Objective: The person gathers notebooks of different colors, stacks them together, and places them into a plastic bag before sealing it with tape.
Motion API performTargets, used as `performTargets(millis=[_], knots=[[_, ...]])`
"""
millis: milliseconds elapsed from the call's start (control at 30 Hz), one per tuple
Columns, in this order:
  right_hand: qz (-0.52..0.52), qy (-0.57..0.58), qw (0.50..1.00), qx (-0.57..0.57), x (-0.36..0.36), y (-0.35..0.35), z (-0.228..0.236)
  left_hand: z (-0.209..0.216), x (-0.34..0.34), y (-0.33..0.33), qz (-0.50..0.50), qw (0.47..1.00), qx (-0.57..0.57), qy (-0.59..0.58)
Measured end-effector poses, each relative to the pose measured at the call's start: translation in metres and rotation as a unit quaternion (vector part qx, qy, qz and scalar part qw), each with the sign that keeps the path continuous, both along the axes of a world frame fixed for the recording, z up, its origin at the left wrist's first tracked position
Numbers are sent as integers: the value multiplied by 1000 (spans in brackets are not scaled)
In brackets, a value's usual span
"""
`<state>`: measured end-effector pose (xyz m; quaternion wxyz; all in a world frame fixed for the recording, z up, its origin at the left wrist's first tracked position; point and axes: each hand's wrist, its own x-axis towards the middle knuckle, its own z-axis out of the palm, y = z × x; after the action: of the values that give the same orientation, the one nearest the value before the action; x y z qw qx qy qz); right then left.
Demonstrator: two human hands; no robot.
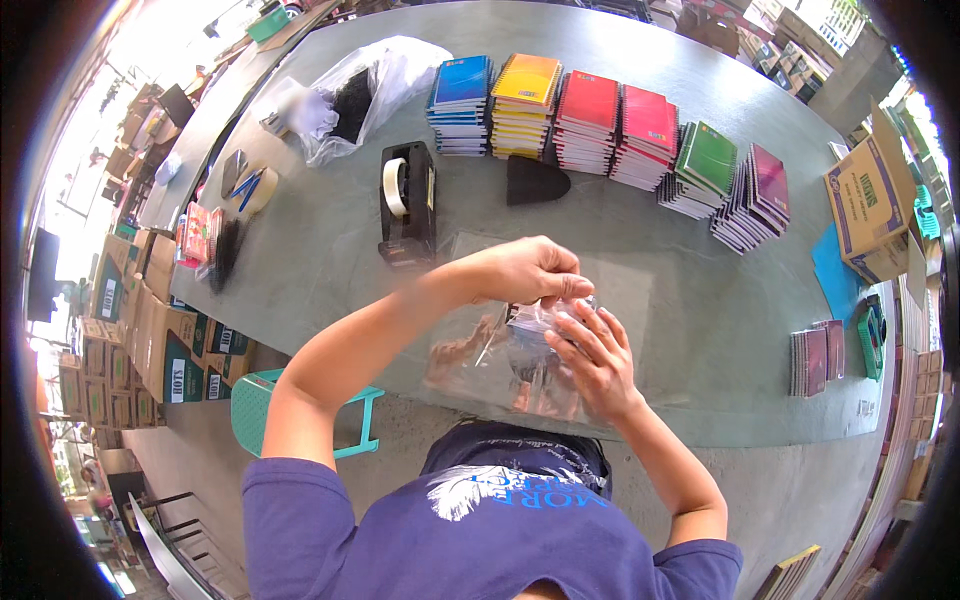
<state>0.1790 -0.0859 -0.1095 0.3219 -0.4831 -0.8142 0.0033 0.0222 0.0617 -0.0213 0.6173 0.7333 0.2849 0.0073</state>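
A clear plastic bag (500,350) lies at the table's near edge, in front of my body, with shiny creases in it. My left hand (540,272) bends over its upper end, fingers and thumb pinched together on the crumpled plastic. Just right of and below it, my right hand (598,362) rests on the bag with its fingers stretched out and slightly apart. Whatever the bag may contain is hard to make out through the glare. Beyond my left forearm stands a black tape dispenser (424,200) with a roll of tape (396,187).
Along the far side run stacks of spiral notebooks: blue (460,85), yellow (526,78), red (588,100) and green (708,155). A crumpled plastic sack (400,60) lies far left. At right sit small maroon notebooks (808,362) and a cardboard box (868,200). A green stool (262,410) stands below.
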Motion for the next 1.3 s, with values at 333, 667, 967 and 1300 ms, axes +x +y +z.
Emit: performTargets(millis=[333, 667, 967, 1300], knots=[[18, 19, 998, 58, 6, 6, -24, -9, -4, -2, -64, 987, 51, 140], [3, 238, 967, 91, -7, 8, -34, -26, -3, -11, -84, 973, 191, 95], [6, 79, 995, 68, 10, 3, -28, -23, -71, -4, 0, 907, 406, 112], [-47, 32, 956, -288, -25, 69, 63, -151, 0, -140, 52, 901, -428, -50]])
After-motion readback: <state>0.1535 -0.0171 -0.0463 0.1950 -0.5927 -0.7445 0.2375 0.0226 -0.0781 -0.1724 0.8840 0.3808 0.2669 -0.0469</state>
